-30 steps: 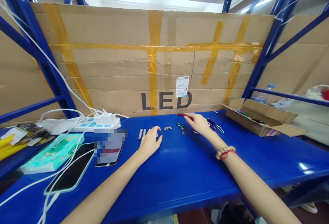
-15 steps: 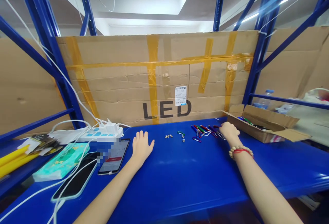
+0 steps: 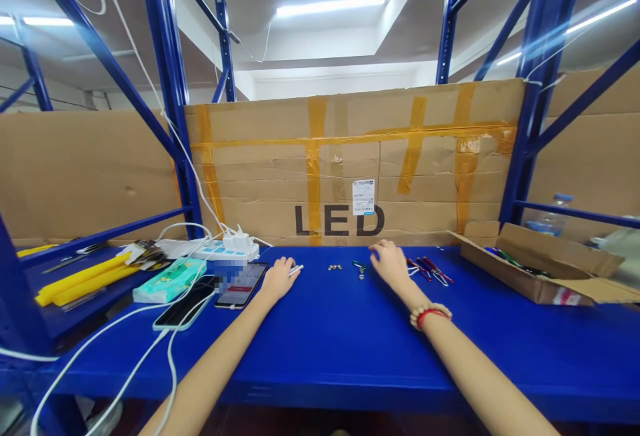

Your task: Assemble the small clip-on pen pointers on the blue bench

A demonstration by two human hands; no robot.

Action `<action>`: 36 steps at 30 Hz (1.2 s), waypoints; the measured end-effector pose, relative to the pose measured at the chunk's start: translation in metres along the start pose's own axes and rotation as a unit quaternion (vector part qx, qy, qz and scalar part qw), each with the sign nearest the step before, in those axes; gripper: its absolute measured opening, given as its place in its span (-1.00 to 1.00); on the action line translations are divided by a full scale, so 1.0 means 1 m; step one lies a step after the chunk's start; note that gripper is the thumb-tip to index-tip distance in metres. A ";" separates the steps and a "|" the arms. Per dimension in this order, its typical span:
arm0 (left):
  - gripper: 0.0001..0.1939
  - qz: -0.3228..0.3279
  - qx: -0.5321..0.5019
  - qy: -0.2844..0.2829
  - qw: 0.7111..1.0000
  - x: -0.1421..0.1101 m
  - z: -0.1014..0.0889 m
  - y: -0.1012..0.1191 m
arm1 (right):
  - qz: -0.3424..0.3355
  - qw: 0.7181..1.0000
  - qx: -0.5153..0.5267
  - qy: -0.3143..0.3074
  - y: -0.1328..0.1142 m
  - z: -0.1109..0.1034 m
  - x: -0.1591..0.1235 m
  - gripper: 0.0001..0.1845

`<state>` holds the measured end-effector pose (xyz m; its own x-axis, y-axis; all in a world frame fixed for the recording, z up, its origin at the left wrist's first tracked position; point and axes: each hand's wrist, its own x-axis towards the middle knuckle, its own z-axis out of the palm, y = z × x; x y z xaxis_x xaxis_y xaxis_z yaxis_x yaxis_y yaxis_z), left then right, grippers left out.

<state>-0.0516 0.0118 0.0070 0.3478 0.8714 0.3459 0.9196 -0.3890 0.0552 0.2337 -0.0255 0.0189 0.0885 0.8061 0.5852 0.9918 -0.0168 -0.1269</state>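
My left hand (image 3: 279, 280) rests on the blue tabletop beside a phone (image 3: 242, 285), its fingers curled around a slim whitish stick (image 3: 297, 269) whose kind I cannot make out. My right hand (image 3: 391, 264) is low over a group of coloured carabiner-like clips, fingers loosely bent and apart; nothing shows in them. It hides part of that group. Several red clips (image 3: 434, 271) with silvery wire loops lie to its right. Just left of its fingers is a green clip (image 3: 359, 265), with small silvery metal pieces (image 3: 361, 275) below it. More silvery pieces (image 3: 335, 267) sit between my hands.
An open cardboard box (image 3: 530, 286) with coloured pieces inside stands at the right. On the left are a power strip (image 3: 227, 247), a tissue pack (image 3: 170, 281), another phone (image 3: 185, 306) and white cables. A tall cardboard sheet (image 3: 260, 183) closes off the back.
My right hand has moved left from the far end of the clips. My left hand has gone from spread fingers to curled ones around the whitish stick. The view has shifted.
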 end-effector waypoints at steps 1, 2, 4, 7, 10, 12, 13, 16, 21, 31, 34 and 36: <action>-0.79 0.009 0.009 0.007 1.000 -0.001 0.000 0.001 | -0.050 0.999 0.012 -0.005 -0.012 0.003 -0.002 -0.71; -0.80 0.018 0.019 0.013 1.000 -0.002 0.000 0.001 | -0.100 0.995 0.023 -0.011 -0.023 0.006 -0.004 -0.71; -0.80 0.036 0.039 0.020 0.998 -0.004 0.000 0.001 | -0.173 0.984 0.035 -0.032 -0.039 0.011 -0.009 -0.71; -0.78 0.035 0.056 0.029 0.997 -0.007 0.001 0.001 | -0.198 0.977 0.024 -0.077 -0.049 0.017 -0.015 -0.69; -0.78 0.026 0.069 0.041 0.996 -0.012 0.000 0.000 | -0.171 0.981 0.017 -0.086 -0.047 0.016 -0.017 -0.69; -0.80 0.037 0.066 0.055 0.996 -0.015 -0.001 0.001 | -0.138 0.987 0.020 -0.081 -0.043 0.012 -0.018 -0.70; -0.82 0.044 0.057 0.065 0.995 -0.017 -0.001 0.001 | -0.120 0.989 0.025 -0.078 -0.041 0.009 -0.018 -0.71; -0.84 0.057 0.011 0.099 0.993 -0.019 -0.003 0.000 | -0.081 0.992 0.054 -0.077 -0.038 0.003 -0.019 -0.71; -0.86 0.070 -0.072 0.145 0.984 -0.019 -0.009 -0.003 | -0.100 0.987 0.073 -0.101 -0.038 0.003 -0.022 -0.66; -0.91 0.082 -0.182 0.131 0.971 -0.014 -0.006 0.004 | -0.184 0.977 0.025 -0.099 -0.048 0.019 -0.019 -0.65; -0.91 0.083 -0.210 0.107 0.968 -0.014 -0.006 0.006 | -0.182 0.978 0.021 -0.096 -0.049 0.020 -0.018 -0.64; -0.91 0.076 -0.211 0.096 0.970 -0.015 -0.006 0.007 | -0.166 0.982 0.020 -0.091 -0.049 0.019 -0.016 -0.63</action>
<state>-0.0515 -0.0054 0.0081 0.3961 0.7387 0.5453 0.6892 -0.6317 0.3550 0.1823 -0.0265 -0.0001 -0.2599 0.8557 0.4475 0.9585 0.2847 0.0123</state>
